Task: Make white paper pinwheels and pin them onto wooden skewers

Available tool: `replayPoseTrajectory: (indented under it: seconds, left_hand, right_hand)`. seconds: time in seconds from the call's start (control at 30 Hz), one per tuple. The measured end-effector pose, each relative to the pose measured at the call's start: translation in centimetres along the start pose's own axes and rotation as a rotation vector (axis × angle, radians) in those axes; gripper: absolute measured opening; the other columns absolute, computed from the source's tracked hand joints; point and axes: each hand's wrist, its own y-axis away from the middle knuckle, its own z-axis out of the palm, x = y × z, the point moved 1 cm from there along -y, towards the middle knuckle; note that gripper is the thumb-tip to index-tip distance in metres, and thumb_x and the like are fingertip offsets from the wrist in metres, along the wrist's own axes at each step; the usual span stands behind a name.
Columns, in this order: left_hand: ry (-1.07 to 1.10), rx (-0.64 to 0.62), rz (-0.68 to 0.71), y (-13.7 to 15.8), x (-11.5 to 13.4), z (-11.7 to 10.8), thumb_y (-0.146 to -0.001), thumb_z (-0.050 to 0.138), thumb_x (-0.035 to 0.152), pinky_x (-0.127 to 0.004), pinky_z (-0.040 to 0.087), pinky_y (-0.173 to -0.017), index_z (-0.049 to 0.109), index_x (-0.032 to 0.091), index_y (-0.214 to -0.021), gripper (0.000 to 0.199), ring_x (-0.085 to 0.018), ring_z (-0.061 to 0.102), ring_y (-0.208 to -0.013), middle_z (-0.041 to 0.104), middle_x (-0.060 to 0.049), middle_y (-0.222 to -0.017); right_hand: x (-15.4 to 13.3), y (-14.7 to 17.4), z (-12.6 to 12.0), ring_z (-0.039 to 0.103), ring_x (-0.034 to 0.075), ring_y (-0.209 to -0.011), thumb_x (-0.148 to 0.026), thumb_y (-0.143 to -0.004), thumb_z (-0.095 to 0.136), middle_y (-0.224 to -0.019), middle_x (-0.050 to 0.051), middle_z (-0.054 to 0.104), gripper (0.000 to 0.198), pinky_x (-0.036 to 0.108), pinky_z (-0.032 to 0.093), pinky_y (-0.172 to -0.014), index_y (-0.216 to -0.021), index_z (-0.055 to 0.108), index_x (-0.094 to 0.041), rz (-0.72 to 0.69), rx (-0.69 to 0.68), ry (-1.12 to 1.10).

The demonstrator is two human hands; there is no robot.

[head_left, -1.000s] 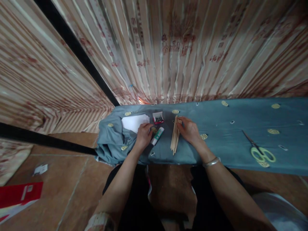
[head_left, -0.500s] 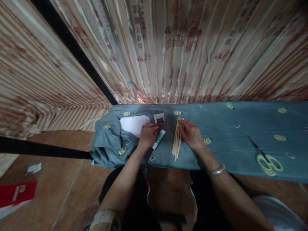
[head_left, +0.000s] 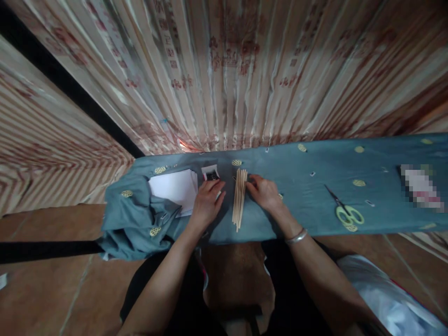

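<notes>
Wooden sticks (head_left: 239, 200) are laid on a cloth-covered counter (head_left: 297, 172), bordered by the right hand (head_left: 265, 192), small box (head_left: 210, 173) partly covered by the left hand (head_left: 206, 204), neither grip's hold can be told

Two bare hands at a blue-grey cloth printed with yellow ovals (head_left: 297, 214).
The left hand (head_left: 206, 205), palm down with fingers loosely spread, lies over the near edge of a small open red-and-white box with dark contents (head_left: 211, 173), beside a stack of white paper (head_left: 173, 185). The right hand (head_left: 265, 191) has its half-curled fingertips at a bundle of thin pale wooden sticks (head_left: 239, 200) (whether they touch is unclear). Green-handled metal scissors (head_left: 345, 212) lie well apart, farther right.
</notes>
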Motion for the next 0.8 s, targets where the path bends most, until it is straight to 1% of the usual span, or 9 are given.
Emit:
replayPoseTrajectory:
  seconds: [0.1, 0.17, 0.23, 0.3, 0.43, 0.6, 0.7, 0.8]
  left_hand:
    - [0.06, -0.105, 0.096, 0.9, 2.9, 1.4, -0.097, 0.049, 0.032, -0.047, 0.045, -0.108, 0.054, 0.019, -0.133, 0.039, -0.027, 0.053, -0.126, 0.057, -0.012, -0.137]
    - [0.082, -0.173, 0.137, 1.6, 4.4, 2.3, -0.095, 0.052, 0.035, -0.05, 0.042, -0.112, 0.046, 0.017, -0.141, 0.05, -0.029, 0.044, -0.136, 0.049, -0.015, -0.147]
    - [0.069, -0.233, 0.146, 2.3, 5.1, 3.0, -0.091, 0.058, 0.039, -0.055, 0.036, -0.115, 0.039, 0.014, -0.146, 0.064, -0.033, 0.037, -0.142, 0.043, -0.018, -0.151]
    - [0.042, -0.275, 0.143, 2.8, 5.2, 3.5, -0.088, 0.061, 0.042, -0.059, 0.032, -0.116, 0.039, 0.013, -0.145, 0.068, -0.037, 0.031, -0.145, 0.041, -0.019, -0.153]
    - [-0.001, -0.303, 0.148, 3.3, 4.7, 4.2, -0.088, 0.059, 0.039, -0.058, 0.03, -0.117, 0.043, 0.013, -0.142, 0.061, -0.036, 0.028, -0.147, 0.038, -0.019, -0.154]
    - [-0.045, -0.305, 0.119, 2.8, 4.8, 5.5, -0.093, 0.049, 0.027, -0.061, 0.028, -0.117, 0.046, 0.013, -0.14, 0.049, -0.034, 0.031, -0.146, 0.045, -0.019, -0.149]
    - [-0.019, -0.294, 0.107, 2.2, 4.8, 6.1, -0.094, 0.045, 0.023, -0.06, 0.028, -0.118, 0.047, 0.013, -0.139, 0.046, -0.033, 0.032, -0.146, 0.046, -0.019, -0.149]
    - [0.021, -0.256, 0.091, 1.6, 4.6, 6.4, -0.092, 0.048, 0.022, -0.06, 0.029, -0.117, 0.048, 0.013, -0.138, 0.047, -0.033, 0.03, -0.147, 0.044, -0.02, -0.15]
  right_hand:
    - [-0.9, 0.1, -0.3, 0.072, 0.028, -0.098, -0.036, -0.098, 0.045, -0.105, 0.014, 0.076, 0.038, 0.033, 0.05, -0.082, -0.127, 0.059, -0.014, 0.014, -0.071, 0.011]
    - [-1.3, 0.0, -0.3, 0.072, 0.028, -0.098, -0.031, -0.099, 0.043, -0.103, 0.015, 0.076, 0.035, 0.034, 0.05, -0.082, -0.124, 0.059, -0.014, 0.005, -0.091, -0.003]
    - [-1.4, -0.2, -0.4, 0.072, 0.027, -0.1, -0.027, -0.099, 0.041, -0.106, 0.015, 0.076, 0.033, 0.032, 0.049, -0.082, -0.123, 0.06, -0.015, 0.002, -0.089, -0.016]
    - [-1.4, -0.3, -0.4, 0.071, 0.024, -0.102, -0.024, -0.1, 0.038, -0.109, 0.013, 0.075, 0.032, 0.029, 0.048, -0.083, -0.121, 0.062, -0.017, -0.009, -0.088, -0.037]
    - [-1.2, -0.3, -0.5, 0.071, 0.022, -0.102, -0.02, -0.1, 0.037, -0.109, 0.01, 0.075, 0.033, 0.026, 0.048, -0.082, -0.121, 0.063, -0.018, -0.04, -0.09, -0.098]
    - [-1.3, -0.4, -0.3, 0.071, 0.021, -0.102, -0.018, -0.099, 0.039, -0.108, 0.01, 0.075, 0.032, 0.025, 0.048, -0.083, -0.118, 0.065, -0.016, -0.064, -0.08, -0.179]
    - [-1.4, -0.6, 0.0, 0.07, 0.02, -0.104, -0.016, -0.098, 0.041, -0.112, 0.01, 0.074, 0.031, 0.026, 0.048, -0.087, -0.117, 0.065, -0.015, -0.082, -0.073, -0.228]
    - [-1.4, -0.8, 0.3, 0.068, 0.019, -0.106, -0.016, -0.097, 0.042, -0.115, 0.008, 0.073, 0.031, 0.027, 0.048, -0.09, -0.118, 0.065, -0.018, -0.12, -0.072, -0.283]
